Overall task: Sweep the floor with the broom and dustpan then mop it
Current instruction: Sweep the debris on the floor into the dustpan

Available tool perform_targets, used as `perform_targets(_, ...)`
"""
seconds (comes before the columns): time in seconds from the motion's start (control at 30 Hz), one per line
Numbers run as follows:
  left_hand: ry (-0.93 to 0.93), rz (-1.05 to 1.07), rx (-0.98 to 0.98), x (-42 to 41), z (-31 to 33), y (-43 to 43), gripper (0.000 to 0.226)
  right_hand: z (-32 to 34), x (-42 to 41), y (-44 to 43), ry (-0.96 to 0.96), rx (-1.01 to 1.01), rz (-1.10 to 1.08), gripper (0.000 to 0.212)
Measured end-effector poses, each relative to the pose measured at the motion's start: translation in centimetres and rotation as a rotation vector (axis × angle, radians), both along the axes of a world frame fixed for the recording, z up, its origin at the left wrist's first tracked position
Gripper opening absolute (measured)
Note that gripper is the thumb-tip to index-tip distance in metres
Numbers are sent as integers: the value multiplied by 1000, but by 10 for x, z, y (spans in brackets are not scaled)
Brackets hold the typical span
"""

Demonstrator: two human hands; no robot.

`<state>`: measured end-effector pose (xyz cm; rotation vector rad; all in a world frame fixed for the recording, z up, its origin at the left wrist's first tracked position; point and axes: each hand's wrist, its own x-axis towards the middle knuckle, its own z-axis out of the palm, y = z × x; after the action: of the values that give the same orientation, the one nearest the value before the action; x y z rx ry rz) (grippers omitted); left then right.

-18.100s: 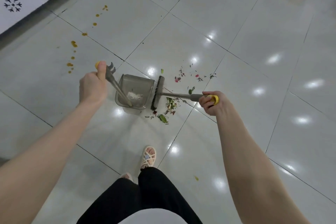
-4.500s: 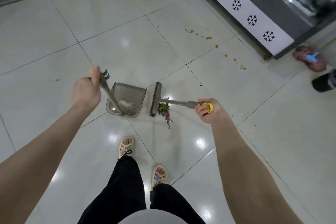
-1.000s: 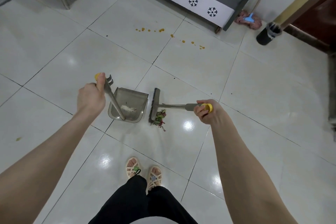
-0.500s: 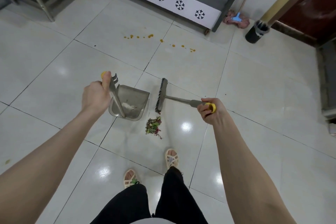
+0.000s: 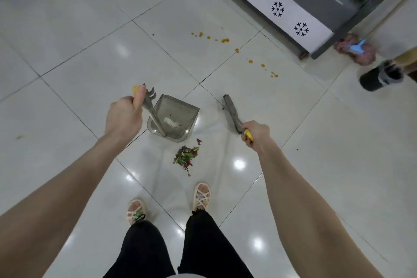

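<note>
The tiled floor [image 5: 338,165] spreads out below me, glossy and mostly bare. Along the top right runs a grey cabinet [image 5: 316,4] with a white patterned strip, and a mop [image 5: 354,51] lies by its corner, untouched. A line of orange drips [image 5: 225,40] crosses the tiles ahead, not yet wiped. My left hand [image 5: 124,117] is clenched round the handle of the dustpan [image 5: 173,119], which rests on the floor with a little pale fluff inside. My right hand [image 5: 256,133] has its grip closed on the yellow end of the broom [image 5: 232,113], whose head is out ahead, well apart from the small heap of leaf scraps [image 5: 186,157] lying just in front of the pan's rim, near my feet. I judge the sweeping nearly gathered but not finished: the heap must go into the pan, then all the mopping remains
</note>
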<state>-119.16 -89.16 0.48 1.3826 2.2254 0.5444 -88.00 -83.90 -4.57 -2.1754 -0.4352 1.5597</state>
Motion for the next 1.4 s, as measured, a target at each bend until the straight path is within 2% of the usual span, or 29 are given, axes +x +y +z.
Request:
perform_targets(0.13,-39,146,-8,22,2,0,74,-15,11,23,-24,-32,72,8)
perform_targets(0.27,-30,177,-6,28,0,-6,76,-26,22,28,-2,-72,141,8)
perform_targets(0.53,-60,194,15,30,-1,-43,76,-33,23,0,-100,-167,386,10)
perform_targets(0.8,-89,188,36,27,1,-103,79,-17,3,-93,-14,-182,426,13)
perform_targets(1.07,-107,225,27,23,10,-157,80,22,24,-141,62,-137,168,17)
perform_targets(1.27,-113,262,37,24,12,-188,80,-1,-4,-149,-68,-101,287,9)
perform_targets(1.4,-89,300,18,24,8,-207,79,-15,-23,-161,-111,-116,456,14)
